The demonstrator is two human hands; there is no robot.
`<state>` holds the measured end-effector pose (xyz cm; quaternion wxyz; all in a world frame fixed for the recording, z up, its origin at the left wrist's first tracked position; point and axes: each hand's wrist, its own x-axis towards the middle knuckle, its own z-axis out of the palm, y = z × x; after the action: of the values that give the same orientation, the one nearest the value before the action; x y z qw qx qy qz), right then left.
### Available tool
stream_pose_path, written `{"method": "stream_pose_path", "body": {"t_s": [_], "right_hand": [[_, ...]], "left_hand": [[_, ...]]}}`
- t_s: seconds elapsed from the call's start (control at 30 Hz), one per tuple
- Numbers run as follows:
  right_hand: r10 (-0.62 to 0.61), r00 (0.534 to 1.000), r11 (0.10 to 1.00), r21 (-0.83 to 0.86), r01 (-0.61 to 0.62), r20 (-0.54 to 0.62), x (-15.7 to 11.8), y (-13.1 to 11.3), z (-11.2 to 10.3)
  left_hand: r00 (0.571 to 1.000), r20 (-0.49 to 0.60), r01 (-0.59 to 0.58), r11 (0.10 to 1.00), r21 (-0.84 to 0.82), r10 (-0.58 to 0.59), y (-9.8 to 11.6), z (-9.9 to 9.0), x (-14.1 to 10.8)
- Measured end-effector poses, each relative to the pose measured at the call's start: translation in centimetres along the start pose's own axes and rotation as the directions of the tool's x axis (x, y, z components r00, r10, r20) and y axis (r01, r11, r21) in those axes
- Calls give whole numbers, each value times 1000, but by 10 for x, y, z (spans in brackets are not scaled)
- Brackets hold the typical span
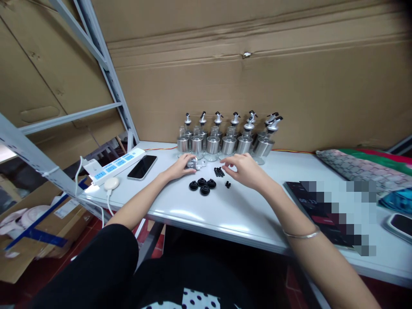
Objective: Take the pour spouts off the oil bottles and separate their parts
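My left hand [180, 168] curls round the left end of a small cluster of silver pourer tops [200, 165], its thumb and fingers on either side of it. To the right, my right hand [242, 168] hovers with thumb and fingertips apart, just above several thin black pieces [219, 172]. Several round black stoppers [204, 190] lie in a group nearer the table's front edge. A few tiny black parts [228, 184] lie below my right hand. Behind both hands stand steel-and-glass bottles [213, 146]; the front ones are mostly without tops, the back ones carry silver pourers [235, 117].
A power strip [112, 168], a dark phone [142, 167] and a white round charger [111, 183] are at the left. A tablet [317, 210] showing a timer lies at the right, near patterned fabric [357, 169]. Cardboard [225, 86] rises behind the table [193, 210].
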<state>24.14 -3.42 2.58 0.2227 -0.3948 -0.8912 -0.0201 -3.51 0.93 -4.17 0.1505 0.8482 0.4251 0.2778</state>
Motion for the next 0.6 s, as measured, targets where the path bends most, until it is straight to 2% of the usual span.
{"method": "stream_pose_path", "body": {"t_s": [0.2, 0.33, 0.37, 0.47, 0.53, 0.6], "right_hand": [[-20, 987, 1000, 6, 21, -158, -3, 5, -8], [-57, 936, 993, 75, 88, -349, -7, -11, -23], [-68, 919, 987, 110, 120, -388, -9, -19, -28], [-150, 916, 947, 211, 241, -372, -19, -55, -40], [-273, 898, 898, 242, 367, -345, -34, -86, -41], [-453, 854, 829, 231, 509, -258, -55, -118, -30]], "left_hand": [[1000, -14, 8, 1000, -8, -8, -1, 1, 0], [1000, -12, 0, 1000, 3, 0, -2, 1, 2], [1000, -12, -3, 1000, 8, 3, -2, 1, 3], [1000, -5, -8, 1000, 26, 8, 0, 1, 3], [1000, 2, -3, 999, 33, 3, 2, 0, 3], [1000, 4, 9, 999, 41, -9, 3, -2, 3]]}}
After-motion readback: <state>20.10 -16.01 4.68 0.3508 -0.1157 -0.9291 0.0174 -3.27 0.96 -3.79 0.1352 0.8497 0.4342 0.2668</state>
